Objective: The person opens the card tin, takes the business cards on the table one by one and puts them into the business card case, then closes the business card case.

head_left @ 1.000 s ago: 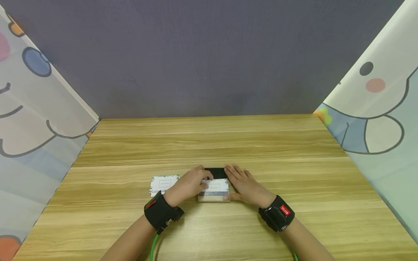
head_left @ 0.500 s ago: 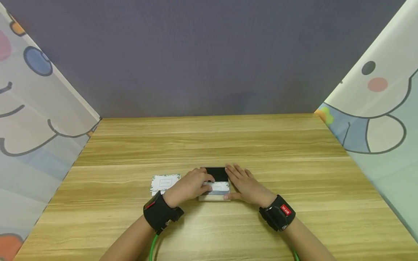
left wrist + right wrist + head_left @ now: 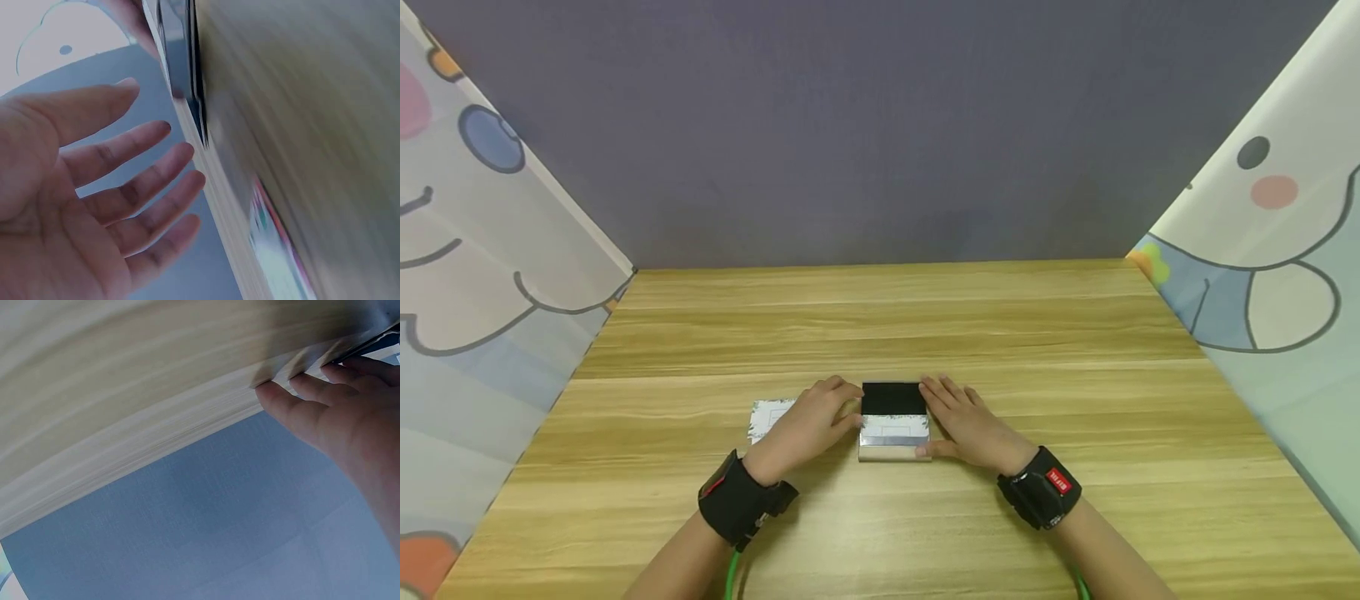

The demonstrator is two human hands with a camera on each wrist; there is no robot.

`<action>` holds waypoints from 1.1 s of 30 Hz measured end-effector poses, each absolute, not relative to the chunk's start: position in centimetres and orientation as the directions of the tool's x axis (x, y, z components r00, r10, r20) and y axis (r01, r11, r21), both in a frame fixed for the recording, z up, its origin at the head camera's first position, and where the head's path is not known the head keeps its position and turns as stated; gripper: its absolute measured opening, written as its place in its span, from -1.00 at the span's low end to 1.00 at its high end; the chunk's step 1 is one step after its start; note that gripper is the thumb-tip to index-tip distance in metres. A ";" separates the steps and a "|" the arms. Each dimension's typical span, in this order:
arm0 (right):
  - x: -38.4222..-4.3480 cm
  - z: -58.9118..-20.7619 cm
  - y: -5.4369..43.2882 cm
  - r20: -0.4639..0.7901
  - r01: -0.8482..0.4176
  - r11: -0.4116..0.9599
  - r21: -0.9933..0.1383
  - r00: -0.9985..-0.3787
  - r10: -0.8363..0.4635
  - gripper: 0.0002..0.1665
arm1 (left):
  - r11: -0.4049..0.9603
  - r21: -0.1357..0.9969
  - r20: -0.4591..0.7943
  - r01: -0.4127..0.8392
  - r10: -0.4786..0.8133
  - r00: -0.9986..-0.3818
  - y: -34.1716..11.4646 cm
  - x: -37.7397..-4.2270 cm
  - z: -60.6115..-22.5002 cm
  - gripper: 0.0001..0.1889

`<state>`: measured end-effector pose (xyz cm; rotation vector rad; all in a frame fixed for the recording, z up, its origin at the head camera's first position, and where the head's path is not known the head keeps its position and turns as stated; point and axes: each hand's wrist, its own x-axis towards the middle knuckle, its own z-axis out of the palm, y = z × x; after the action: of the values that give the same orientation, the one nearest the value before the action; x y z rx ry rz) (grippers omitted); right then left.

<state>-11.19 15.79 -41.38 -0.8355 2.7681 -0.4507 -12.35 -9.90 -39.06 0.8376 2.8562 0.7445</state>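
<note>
A flat card case (image 3: 872,454) with a silver front and a black inner panel (image 3: 893,398) lies spread on the table. A white card (image 3: 895,423) with a leafy border sits in its front half, its lower part behind a silver band. My left hand (image 3: 807,427) is just left of the case, holding nothing; the left wrist view shows its fingers spread apart. My right hand (image 3: 966,425) rests along the case's right edge, fingers extended, thumb at the front corner. Partly hidden under my left hand is another white leafy card (image 3: 763,417), also blurred in the left wrist view.
The wooden table (image 3: 1037,333) ends at a dark grey wall panel (image 3: 880,133). Cartoon-printed panels (image 3: 1292,283) stand at both sides. Each wrist wears a black band (image 3: 739,500), and a green cable (image 3: 731,575) trails from the left one.
The card in the case has slid toward the front, showing more black panel. My left hand has let go of it and moved left. The right hand stays at the case's edge.
</note>
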 end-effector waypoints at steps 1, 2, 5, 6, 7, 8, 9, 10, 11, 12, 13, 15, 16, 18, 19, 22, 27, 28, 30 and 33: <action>-11.2 -41.4 15.8 -0.117 -0.499 0.793 -0.349 -0.817 -0.565 0.06 | 0.747 0.466 0.066 0.474 0.505 -0.860 -10.3 -12.3 -39.1 -0.64; -11.2 -41.4 15.8 -0.118 -0.499 0.793 -0.348 -0.816 -0.566 0.06 | 0.760 0.462 0.064 0.457 0.485 -0.872 -10.7 -12.3 -39.1 -0.64; -11.2 -41.3 15.9 -0.122 -0.497 0.795 -0.347 -0.817 -0.564 0.06 | 0.803 0.435 0.059 0.408 0.426 -0.903 -12.0 -12.2 -39.2 -0.63; -11.2 -41.4 15.9 -0.122 -0.498 0.794 -0.348 -0.816 -0.565 0.06 | 0.818 0.427 0.050 0.386 0.405 -0.913 -12.4 -12.2 -39.2 -0.62; -11.2 -41.4 15.9 -0.120 -0.499 0.794 -0.348 -0.816 -0.566 0.05 | 0.828 0.419 0.046 0.372 0.390 -0.920 -12.8 -12.1 -39.1 -0.61; -11.2 -41.4 15.9 -0.120 -0.499 0.794 -0.348 -0.816 -0.565 0.06 | 0.842 0.402 0.044 0.360 0.375 -0.926 -13.2 -12.0 -39.1 -0.59; -11.2 -41.4 15.9 -0.119 -0.499 0.793 -0.349 -0.816 -0.566 0.06 | 0.855 0.389 0.035 0.343 0.358 -0.933 -13.6 -11.9 -39.0 -0.57; -11.2 -41.4 15.9 -0.120 -0.498 0.794 -0.348 -0.816 -0.565 0.06 | 0.866 0.377 0.025 0.328 0.345 -0.938 -14.0 -11.8 -38.9 -0.54; -11.2 -41.4 15.9 -0.119 -0.499 0.793 -0.349 -0.816 -0.566 0.06 | 0.876 0.364 0.016 0.315 0.332 -0.943 -14.4 -11.7 -38.7 -0.52; -11.2 -41.4 15.9 -0.120 -0.498 0.793 -0.350 -0.816 -0.566 0.06 | 0.886 0.351 0.008 0.305 0.323 -0.947 -14.7 -11.6 -38.6 -0.49; -11.2 -41.4 15.9 -0.121 -0.498 0.793 -0.351 -0.816 -0.566 0.06 | 0.893 0.337 0.002 0.297 0.315 -0.949 -15.1 -11.4 -38.5 -0.46; -11.2 -41.4 15.9 -0.122 -0.497 0.792 -0.354 -0.816 -0.566 0.06 | 0.905 0.318 -0.005 0.283 0.300 -0.954 -15.8 -11.2 -38.4 -0.43; -11.2 -41.3 15.9 -0.124 -0.496 0.793 -0.354 -0.816 -0.565 0.06 | 0.909 0.309 -0.002 0.280 0.296 -0.955 -16.1 -11.1 -38.4 -0.42; -11.2 -41.3 15.9 -0.122 -0.496 0.793 -0.354 -0.816 -0.565 0.06 | 0.916 0.289 0.007 0.278 0.289 -0.957 -16.5 -10.9 -38.5 -0.41; -11.2 -41.3 15.9 -0.118 -0.499 0.791 -0.354 -0.815 -0.567 0.06 | 0.918 0.282 0.013 0.278 0.286 -0.958 -16.7 -10.9 -38.5 -0.42; -11.2 -41.3 15.9 -0.117 -0.501 0.791 -0.352 -0.815 -0.568 0.06 | 0.922 0.271 0.026 0.277 0.281 -0.959 -17.0 -10.8 -38.6 -0.43; -11.2 -41.3 15.8 -0.116 -0.502 0.789 -0.355 -0.813 -0.570 0.05 | 0.925 0.262 0.028 0.275 0.277 -0.960 -17.4 -10.7 -38.8 -0.43; -11.1 -41.3 15.8 -0.115 -0.502 0.788 -0.357 -0.813 -0.570 0.05 | 0.926 0.260 0.031 0.276 0.277 -0.960 -17.4 -10.7 -38.9 -0.43; -11.1 -41.4 15.9 -0.114 -0.502 0.788 -0.357 -0.814 -0.570 0.05 | 0.926 0.257 0.036 0.275 0.275 -0.961 -17.5 -10.6 -39.0 -0.43; -11.1 -41.4 15.9 -0.108 -0.504 0.785 -0.360 -0.813 -0.572 0.05 | 0.927 0.260 0.052 0.272 0.268 -0.962 -17.5 -10.6 -39.1 -0.44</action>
<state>-11.14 15.90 -41.37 -0.8436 2.7651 -0.4695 -10.64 -17.53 -39.09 0.4347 3.0986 0.4212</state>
